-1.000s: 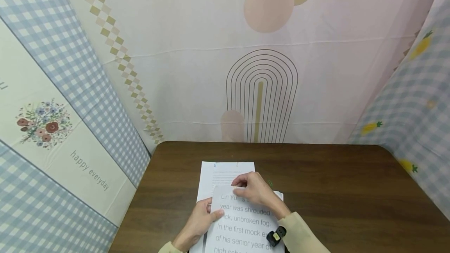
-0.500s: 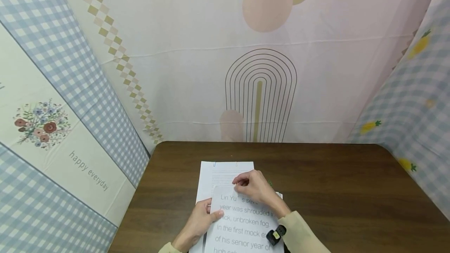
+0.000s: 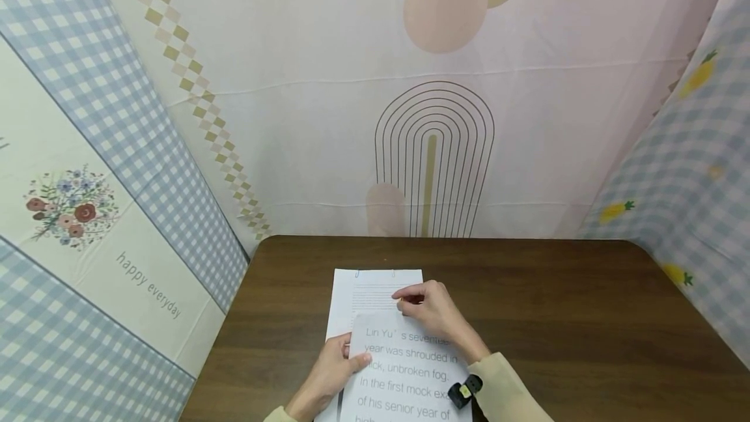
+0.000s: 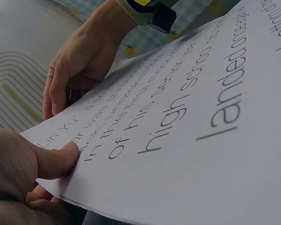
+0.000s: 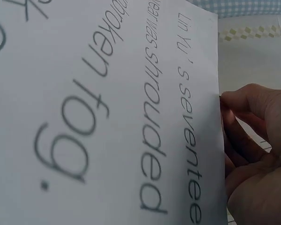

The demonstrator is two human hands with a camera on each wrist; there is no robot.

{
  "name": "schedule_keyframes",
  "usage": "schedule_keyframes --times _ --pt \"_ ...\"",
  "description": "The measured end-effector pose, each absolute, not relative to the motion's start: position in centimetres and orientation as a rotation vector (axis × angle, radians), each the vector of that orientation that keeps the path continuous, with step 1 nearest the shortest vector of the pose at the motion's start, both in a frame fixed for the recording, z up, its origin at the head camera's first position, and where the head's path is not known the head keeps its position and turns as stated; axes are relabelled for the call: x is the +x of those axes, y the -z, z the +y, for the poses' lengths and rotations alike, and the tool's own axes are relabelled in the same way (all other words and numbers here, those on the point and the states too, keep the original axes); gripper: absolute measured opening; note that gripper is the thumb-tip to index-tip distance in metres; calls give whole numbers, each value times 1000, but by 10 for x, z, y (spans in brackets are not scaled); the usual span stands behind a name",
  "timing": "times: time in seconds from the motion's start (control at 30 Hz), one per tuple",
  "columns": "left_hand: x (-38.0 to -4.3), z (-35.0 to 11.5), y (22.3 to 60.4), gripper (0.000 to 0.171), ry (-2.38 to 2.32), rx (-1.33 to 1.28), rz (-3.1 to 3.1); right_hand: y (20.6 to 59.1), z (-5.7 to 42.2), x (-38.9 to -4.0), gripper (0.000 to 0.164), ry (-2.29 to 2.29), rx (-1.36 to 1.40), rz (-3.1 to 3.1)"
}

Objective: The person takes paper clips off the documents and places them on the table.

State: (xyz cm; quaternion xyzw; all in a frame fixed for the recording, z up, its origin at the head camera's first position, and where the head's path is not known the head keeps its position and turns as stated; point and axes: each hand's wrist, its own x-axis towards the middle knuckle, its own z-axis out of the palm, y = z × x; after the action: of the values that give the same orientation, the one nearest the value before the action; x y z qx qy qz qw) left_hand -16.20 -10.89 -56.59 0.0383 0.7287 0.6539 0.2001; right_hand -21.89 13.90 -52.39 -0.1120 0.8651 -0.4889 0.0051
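My left hand (image 3: 331, 370) grips the left edge of printed sheets (image 3: 404, 383), thumb on top and fingers beneath. The left wrist view shows the sheets as a thin stack with large lettering, raised and slightly bowed. Just past their top edge, my right hand (image 3: 436, 311) pinches a small orange paper clip (image 3: 402, 299) between thumb and forefinger. In the right wrist view the hand is largely behind that edge, and the clip is mostly hidden. Beneath lies lined paper (image 3: 372, 292), with a blue paper clip (image 3: 357, 273) and a pale paper clip (image 3: 393, 273) on its top edge.
The brown wooden table (image 3: 527, 305) extends to both sides and behind the papers. A patterned cloth (image 3: 316, 148) hangs along its back edge, and checked cloths (image 3: 691, 168) hang at the sides. A black wrist camera (image 3: 465, 391) sits on my right wrist.
My right hand has drawn away from the sheets' top edge, slightly up and right, with the orange paper clip. More of the top printed line shows. The left hand keeps its grip.
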Motion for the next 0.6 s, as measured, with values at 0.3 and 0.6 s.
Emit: schedule_keyframes --times 0.3,0.6 --pt "-162 -112 569 36 -1828 92 2042 522 157 -218 20 1577 -227 2673" --pt "-163 -114 568 36 -1837 92 2049 526 179 -216 23 1645 -136 2673"
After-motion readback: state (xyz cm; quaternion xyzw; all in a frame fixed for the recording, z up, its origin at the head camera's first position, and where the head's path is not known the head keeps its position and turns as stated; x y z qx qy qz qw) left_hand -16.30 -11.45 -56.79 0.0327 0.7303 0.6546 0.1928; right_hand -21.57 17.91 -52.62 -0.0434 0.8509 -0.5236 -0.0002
